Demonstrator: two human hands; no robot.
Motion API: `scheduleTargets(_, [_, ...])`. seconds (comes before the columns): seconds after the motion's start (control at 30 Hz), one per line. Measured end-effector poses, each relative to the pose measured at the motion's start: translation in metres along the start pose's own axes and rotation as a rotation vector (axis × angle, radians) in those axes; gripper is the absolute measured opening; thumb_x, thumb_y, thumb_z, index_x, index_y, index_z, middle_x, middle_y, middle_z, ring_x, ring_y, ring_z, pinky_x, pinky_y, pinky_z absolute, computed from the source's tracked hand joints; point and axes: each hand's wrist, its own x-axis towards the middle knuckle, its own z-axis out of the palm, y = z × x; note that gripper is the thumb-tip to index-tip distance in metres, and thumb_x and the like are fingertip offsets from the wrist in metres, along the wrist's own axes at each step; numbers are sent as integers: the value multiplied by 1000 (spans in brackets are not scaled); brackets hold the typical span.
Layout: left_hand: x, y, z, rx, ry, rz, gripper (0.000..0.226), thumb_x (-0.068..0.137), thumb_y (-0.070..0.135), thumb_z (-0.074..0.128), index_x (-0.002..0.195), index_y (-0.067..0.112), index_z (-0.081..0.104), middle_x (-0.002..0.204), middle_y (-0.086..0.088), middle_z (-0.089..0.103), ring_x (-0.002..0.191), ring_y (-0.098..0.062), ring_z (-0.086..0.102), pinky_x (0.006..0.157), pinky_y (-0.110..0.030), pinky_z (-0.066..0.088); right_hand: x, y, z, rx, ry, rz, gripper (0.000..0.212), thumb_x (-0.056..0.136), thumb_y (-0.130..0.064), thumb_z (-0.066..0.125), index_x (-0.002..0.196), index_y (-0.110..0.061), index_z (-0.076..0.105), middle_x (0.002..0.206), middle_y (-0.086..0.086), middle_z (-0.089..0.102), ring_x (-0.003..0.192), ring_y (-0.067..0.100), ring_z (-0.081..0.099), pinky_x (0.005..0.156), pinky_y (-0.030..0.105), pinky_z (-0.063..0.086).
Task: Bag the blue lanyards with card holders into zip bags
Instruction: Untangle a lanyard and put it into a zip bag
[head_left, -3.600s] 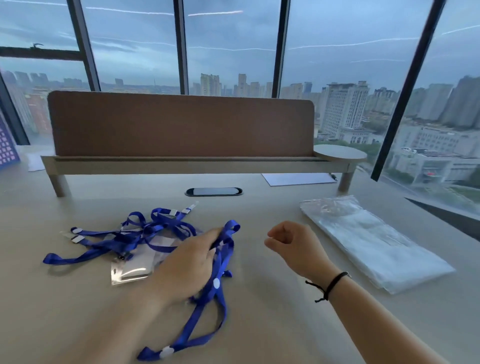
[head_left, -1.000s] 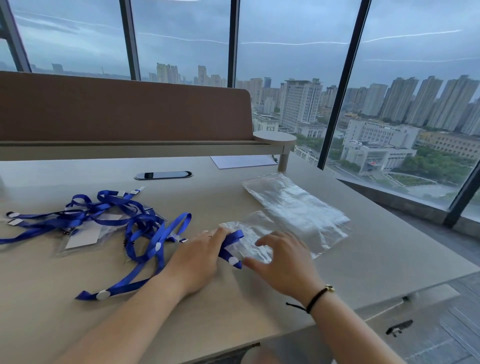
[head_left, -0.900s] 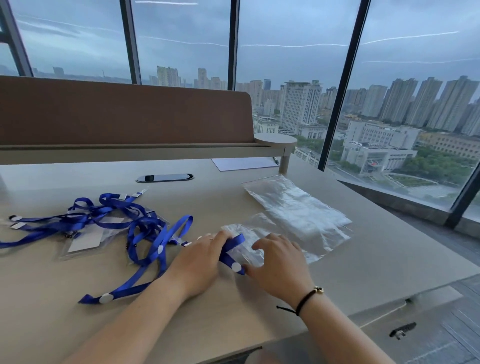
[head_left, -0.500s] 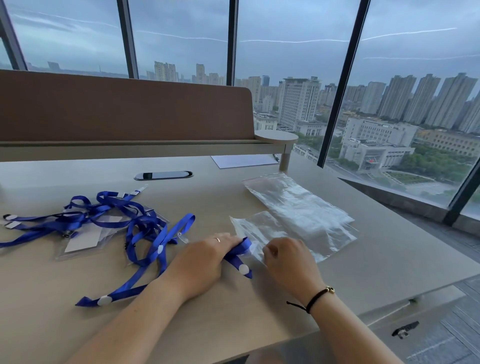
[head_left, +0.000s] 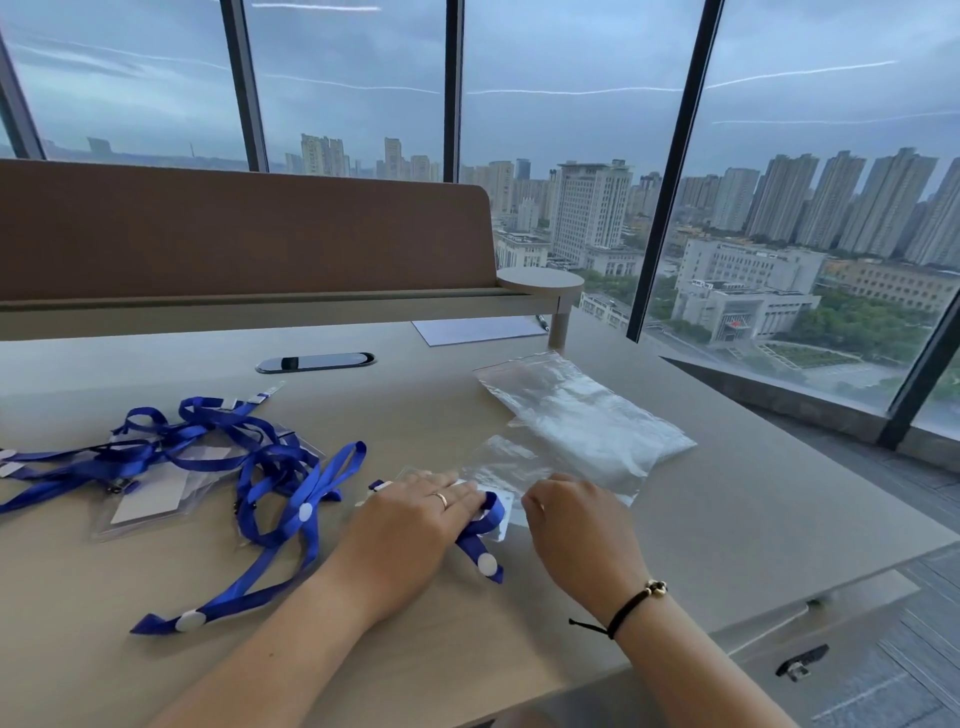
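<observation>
I see the broad beige desk (head_left: 701, 519) under everything, with the brown fabric divider panel (head_left: 234, 234) standing along its far edge. To the right lies the stack of clear plastic zip bags (head_left: 587, 415), and one loose clear zip bag (head_left: 519, 460) rests against its near corner. On the left sprawls the tangle of blue ribbon lanyards with clear card holders (head_left: 197, 457). My left hand (head_left: 415, 525) lies palm down, fingers close together, curled over one blue lanyard (head_left: 480, 540) and its holder at the loose bag's near edge. My right hand (head_left: 576, 525) is curled at that same edge; whether its fingertips pinch the plastic I cannot tell.
</observation>
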Motion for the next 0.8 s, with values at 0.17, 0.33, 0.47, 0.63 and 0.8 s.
scheduleTargets(0.17, [0,-1,1,-4,-17,-12,50,80,9,34,111,17,73,108,4,75,99,-20,72,76,-32,60,2,0,1,52,76,106,33,88,-9,48,57,-15,37,64,-1,50,58,24,51,48,31,35])
scheduleTargets(0.33, [1,6,0,-38,-33,3,48,81,9,35,111,15,72,104,2,75,95,-20,72,76,-32,59,3,-6,3,57,141,105,26,86,-5,53,62,-15,51,65,-2,55,55,22,54,47,31,41])
scheduleTargets(0.47, [1,8,5,-20,-88,16,43,83,10,37,109,14,70,101,1,74,92,-21,71,72,-34,59,-1,-13,5,70,162,-70,27,74,-2,61,59,-20,47,64,-6,50,48,20,48,39,30,35])
scheduleTargets(0.63, [-1,10,13,20,-130,-8,35,82,13,40,99,17,70,86,4,71,75,-16,70,55,-29,56,-9,-18,1,149,244,-212,18,74,-14,67,66,-25,56,77,-11,55,65,12,50,47,23,35])
scheduleTargets(0.8, [10,22,6,181,-256,-57,21,44,3,63,52,20,55,47,4,52,37,-11,51,40,-18,20,-15,-28,0,192,325,-289,17,81,-17,61,66,-23,57,73,-10,47,66,14,45,49,26,39])
